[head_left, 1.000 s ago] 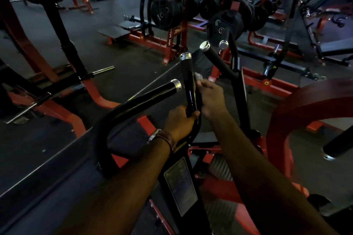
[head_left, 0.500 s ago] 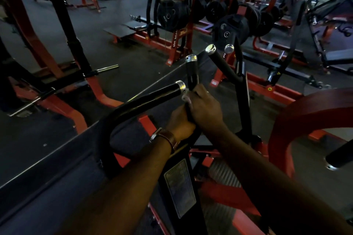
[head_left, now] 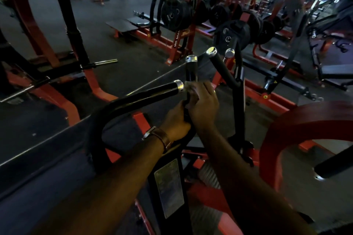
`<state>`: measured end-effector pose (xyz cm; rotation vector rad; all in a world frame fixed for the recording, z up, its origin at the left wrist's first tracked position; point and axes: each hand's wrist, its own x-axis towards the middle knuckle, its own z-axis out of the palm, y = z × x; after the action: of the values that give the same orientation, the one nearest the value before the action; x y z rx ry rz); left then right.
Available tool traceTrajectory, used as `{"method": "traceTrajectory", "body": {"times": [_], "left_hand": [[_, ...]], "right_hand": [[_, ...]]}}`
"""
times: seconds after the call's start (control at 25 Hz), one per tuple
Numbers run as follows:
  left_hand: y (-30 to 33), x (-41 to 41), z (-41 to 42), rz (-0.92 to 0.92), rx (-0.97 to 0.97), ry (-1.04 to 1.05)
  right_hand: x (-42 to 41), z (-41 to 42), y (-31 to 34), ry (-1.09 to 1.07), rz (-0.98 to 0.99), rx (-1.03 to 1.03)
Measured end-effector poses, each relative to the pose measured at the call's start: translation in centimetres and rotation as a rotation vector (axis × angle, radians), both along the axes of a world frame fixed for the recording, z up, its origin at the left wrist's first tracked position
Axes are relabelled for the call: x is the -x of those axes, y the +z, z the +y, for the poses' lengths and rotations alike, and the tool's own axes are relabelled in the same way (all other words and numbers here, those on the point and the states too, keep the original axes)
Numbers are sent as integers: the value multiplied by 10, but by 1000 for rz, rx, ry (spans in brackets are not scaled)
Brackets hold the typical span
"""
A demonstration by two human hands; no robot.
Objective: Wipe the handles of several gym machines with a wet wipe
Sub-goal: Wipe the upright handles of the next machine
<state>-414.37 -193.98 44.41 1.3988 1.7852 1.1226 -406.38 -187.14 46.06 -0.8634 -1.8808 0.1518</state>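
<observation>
At the centre of the frame, the upright black gym-machine handle with a silver end cap [head_left: 191,70] is held low on its shaft by the left hand [head_left: 176,122], whose grip is curled round it, judged to steady the bar while it is cleaned. Just above, the right hand [head_left: 203,101] is wrapped about the same handle, its grip pinching a pale wet wipe [head_left: 189,87] against the shaft; only a small crumpled edge of the wipe is seen at the fingertips, beside the silver cap of the curved black handle [head_left: 152,94] that reaches in from the left. A brown-strapped wristwatch [head_left: 159,137] is worn on the left wrist. To the right of centre, a second angled black handle with a silver cap [head_left: 219,65] stands apart and untouched, and is judged to be wiped next. Black weight plates [head_left: 177,15] are stored on a red steel frame [head_left: 181,44] in the upper middle of the frame.
</observation>
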Motion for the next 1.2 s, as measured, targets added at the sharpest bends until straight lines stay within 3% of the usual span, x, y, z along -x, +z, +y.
{"method": "traceTrajectory", "body": {"times": [0.16,0.32,0.44,0.6,0.8,0.92,1.04,1.2], "left_hand": [[1,0,2,-51,1,-22],[1,-1,0,-118,5,-4],[0,0,2,-146,7,-4],[-2,-2,5,-149,28,-16],[-2,-1,6,-146,33,-11],[-1,-1,5,-122,42,-2],[-3,1,6,-116,53,-13],[-3,1,6,-129,53,-16]], "right_hand": [[30,35,43,-22,275,177],[9,2,13,-104,397,268],[14,16,29,-128,570,562],[26,60,62,219,728,900],[-11,32,18,468,537,1305],[10,49,39,595,829,1466],[23,57,56,514,1004,1369],[1,17,16,203,722,722]]}}
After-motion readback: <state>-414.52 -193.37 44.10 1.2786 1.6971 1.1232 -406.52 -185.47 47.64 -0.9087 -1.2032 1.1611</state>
